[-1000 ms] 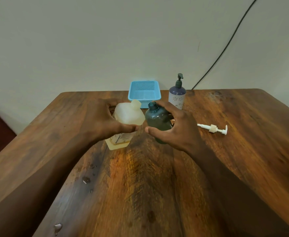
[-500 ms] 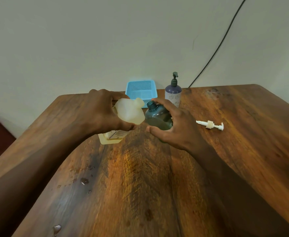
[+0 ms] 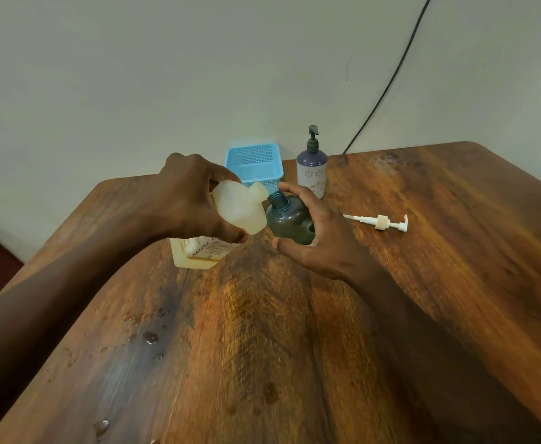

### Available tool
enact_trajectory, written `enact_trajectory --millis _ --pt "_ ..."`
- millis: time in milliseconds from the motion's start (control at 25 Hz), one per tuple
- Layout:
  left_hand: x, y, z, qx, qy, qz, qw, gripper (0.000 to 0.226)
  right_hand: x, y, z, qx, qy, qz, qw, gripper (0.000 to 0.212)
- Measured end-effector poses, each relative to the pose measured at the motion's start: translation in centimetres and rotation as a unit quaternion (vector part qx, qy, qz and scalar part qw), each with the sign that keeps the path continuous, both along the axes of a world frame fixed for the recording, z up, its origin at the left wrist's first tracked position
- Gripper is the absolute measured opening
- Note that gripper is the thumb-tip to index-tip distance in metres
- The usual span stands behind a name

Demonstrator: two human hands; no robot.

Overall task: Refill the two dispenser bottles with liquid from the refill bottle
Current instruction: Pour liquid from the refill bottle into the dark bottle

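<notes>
My left hand point(image 3: 189, 200) grips a pale translucent refill bottle point(image 3: 238, 208), lifted off the table and tilted right, its spout right beside the open neck of a dark green dispenser bottle point(image 3: 286, 217). My right hand point(image 3: 318, 238) wraps around that green bottle, which leans slightly toward the spout. No liquid stream is visible. The green bottle's white pump head point(image 3: 379, 222) lies on the table to the right. A second dispenser bottle point(image 3: 312, 169), purple and white with a dark pump fitted, stands upright behind.
A blue mesh basket point(image 3: 256, 163) sits at the table's far edge against the wall. Water droplets point(image 3: 150, 337) dot the wooden table point(image 3: 423, 283) near my left forearm. A black cable point(image 3: 387, 81) runs down the wall.
The refill bottle has risen and tipped further right, bringing its spout toward the green bottle's neck. My right hand has kept its grip on the green bottle.
</notes>
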State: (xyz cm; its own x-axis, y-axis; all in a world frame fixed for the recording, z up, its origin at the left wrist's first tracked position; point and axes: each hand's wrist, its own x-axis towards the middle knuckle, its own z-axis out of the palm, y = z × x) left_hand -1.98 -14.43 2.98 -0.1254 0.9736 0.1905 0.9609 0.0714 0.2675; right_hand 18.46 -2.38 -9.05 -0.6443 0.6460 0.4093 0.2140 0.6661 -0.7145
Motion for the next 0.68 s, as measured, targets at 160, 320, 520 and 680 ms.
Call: enact_trajectory --millis 160,320,520,680 --pt "0.3 0.4 0.2 -0.016 0.024 0.004 1.0 0.092 0.1 0.2 -0.1 -0.015 0.003 0.013 1.0 0.088" --pt "0.6 0.9 0.5 -0.032 0.04 0.003 0.999 0.092 0.1 0.1 -0.3 -0.019 0.008 0.014 1.0 0.086" --pt "0.7 1.4 0.9 -0.053 0.06 -0.008 0.997 0.092 0.4 -0.1 -0.3 -0.033 0.014 0.022 0.999 0.084" --pt "1.0 1.7 1.3 -0.062 0.082 -0.014 0.995 0.091 0.5 -0.1 -0.5 -0.035 0.001 0.022 0.999 0.084"
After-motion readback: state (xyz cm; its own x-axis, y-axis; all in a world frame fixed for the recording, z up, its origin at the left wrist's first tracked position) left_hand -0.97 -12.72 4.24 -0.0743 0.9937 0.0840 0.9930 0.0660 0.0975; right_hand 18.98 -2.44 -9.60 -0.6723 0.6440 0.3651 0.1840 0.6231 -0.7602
